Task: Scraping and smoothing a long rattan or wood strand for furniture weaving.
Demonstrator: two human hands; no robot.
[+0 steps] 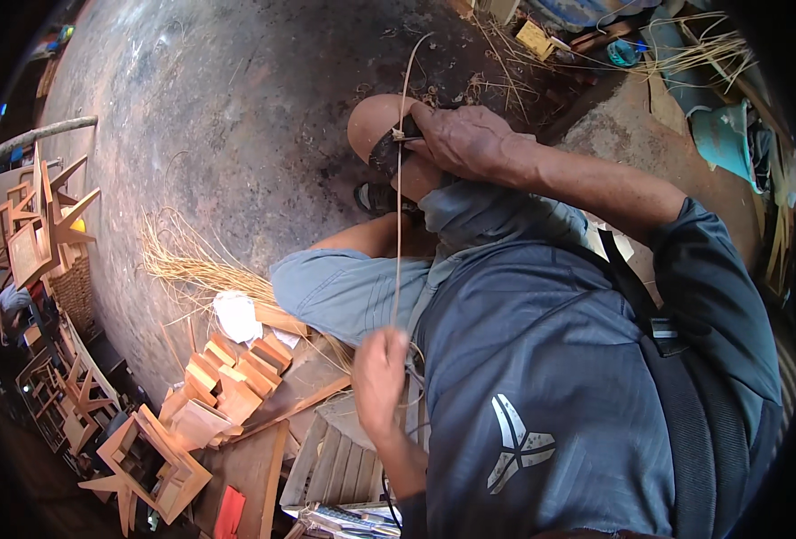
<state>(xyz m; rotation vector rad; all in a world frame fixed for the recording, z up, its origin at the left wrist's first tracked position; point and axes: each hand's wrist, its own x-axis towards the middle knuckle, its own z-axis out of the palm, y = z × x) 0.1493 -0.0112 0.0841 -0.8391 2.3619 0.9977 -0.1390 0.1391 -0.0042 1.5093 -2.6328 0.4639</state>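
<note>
A long, thin, pale cane strip runs taut between my two hands. Its free end curves up past my knee, over the floor. My left hand, near my waist, is closed with the strip pinched in its fingers. At my bare knee, my right hand is closed and presses down where the strip crosses a dark pad. Something small and thin shows at its fingertips, too small to name. Tiny pale shavings cling to the strip there.
A bundle of cane strips lies on the floor beside my leg. Cut wooden blocks sit near a white bundle. Wooden frames stand at lower left. A turquoise bucket and loose strips are at upper right.
</note>
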